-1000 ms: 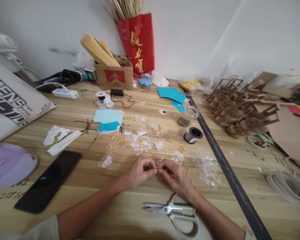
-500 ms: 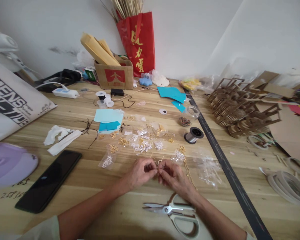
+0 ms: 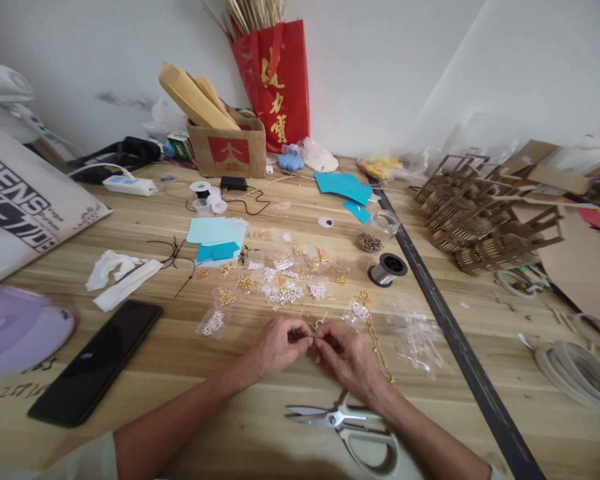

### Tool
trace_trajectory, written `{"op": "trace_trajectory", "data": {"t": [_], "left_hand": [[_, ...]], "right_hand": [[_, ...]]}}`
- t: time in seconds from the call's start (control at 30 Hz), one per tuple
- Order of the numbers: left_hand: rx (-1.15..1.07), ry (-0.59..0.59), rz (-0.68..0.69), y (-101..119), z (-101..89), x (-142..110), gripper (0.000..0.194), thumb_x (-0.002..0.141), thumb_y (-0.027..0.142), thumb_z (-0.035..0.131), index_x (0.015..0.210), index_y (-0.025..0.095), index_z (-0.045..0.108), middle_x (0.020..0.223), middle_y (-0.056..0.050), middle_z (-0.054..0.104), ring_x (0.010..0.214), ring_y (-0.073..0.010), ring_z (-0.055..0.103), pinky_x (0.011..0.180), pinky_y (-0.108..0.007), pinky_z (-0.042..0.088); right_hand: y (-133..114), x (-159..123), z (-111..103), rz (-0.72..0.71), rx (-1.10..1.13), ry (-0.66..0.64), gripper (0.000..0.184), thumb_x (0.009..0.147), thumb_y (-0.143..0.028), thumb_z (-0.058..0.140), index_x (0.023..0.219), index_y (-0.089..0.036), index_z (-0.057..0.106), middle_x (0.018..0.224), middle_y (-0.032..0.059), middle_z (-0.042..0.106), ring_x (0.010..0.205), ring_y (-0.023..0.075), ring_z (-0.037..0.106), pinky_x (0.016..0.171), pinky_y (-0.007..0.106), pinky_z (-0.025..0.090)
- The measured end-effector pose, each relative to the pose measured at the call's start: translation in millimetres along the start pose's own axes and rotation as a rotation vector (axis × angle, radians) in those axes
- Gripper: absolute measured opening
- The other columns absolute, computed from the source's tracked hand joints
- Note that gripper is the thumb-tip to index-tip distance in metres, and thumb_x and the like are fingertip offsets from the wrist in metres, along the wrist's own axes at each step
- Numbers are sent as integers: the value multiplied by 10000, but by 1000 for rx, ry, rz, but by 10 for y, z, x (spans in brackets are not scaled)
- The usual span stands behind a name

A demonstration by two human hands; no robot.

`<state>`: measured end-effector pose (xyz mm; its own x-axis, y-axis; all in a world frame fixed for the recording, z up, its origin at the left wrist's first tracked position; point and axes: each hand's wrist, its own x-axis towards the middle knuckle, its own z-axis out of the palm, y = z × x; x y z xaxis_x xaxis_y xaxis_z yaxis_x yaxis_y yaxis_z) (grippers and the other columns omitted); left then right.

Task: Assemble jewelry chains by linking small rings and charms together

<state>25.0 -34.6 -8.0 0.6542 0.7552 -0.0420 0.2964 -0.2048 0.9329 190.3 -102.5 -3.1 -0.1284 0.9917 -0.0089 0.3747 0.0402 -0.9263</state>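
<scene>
The left hand (image 3: 283, 343) and right hand (image 3: 349, 353) meet fingertip to fingertip above the pale wooden table (image 3: 220, 427), each in a narrow pinch; anything between the fingertips is too small to make out. A small, shiny, ring-like piece (image 3: 319, 324) shows just beyond them. A thin gold-coloured metal chain (image 3: 373, 335) lies just right of the right hand. Silver-bladed scissors with pale handles (image 3: 335, 419) lie nearer the wearer, partly under the right forearm (image 3: 415, 420). Clear plastic packets of gold and silver-coloured findings (image 3: 285, 291) spread beyond both hands.

A phone (image 3: 97, 363) lies left of the left hand (image 3: 280, 345). Scissors (image 3: 335, 419) lie nearside of the right hand (image 3: 347, 355), a spool (image 3: 387, 270) beyond.
</scene>
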Motion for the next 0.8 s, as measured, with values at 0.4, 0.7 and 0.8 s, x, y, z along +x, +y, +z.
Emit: {"op": "trace_trajectory", "data": {"t": [0.4, 0.7, 0.8], "left_hand": [[-66, -52, -67, -5, -4, 8, 61, 737, 129, 584, 735, 128, 645, 694, -23, 647, 650, -140, 573, 618, -240, 453], [-261, -97, -114, -50, -3, 35, 75, 676, 179, 704, 670, 134, 644, 673, -10, 646, 660, -138, 580, 663, -252, 468], [-283, -136, -93, -24, -41, 37, 79, 708, 201, 690, 675, 136, 663, 680, -12, 662, 678, -144, 591, 676, -252, 462]], "right_hand": [[0, 0, -14, -118, -97, 18, 127, 922, -213, 470, 827, -182, 548, 689, 18, 621, 590, 130, 585, 536, 208, 451], [22, -10, -17, -163, -134, 21, 113, 911, -175, 495, 817, -178, 557, 700, 6, 609, 602, 120, 562, 534, 196, 421], [27, -20, -29, -143, -98, -18, 112, 923, -174, 484, 842, -179, 561, 700, 0, 607, 596, 115, 558, 531, 195, 417]]}}
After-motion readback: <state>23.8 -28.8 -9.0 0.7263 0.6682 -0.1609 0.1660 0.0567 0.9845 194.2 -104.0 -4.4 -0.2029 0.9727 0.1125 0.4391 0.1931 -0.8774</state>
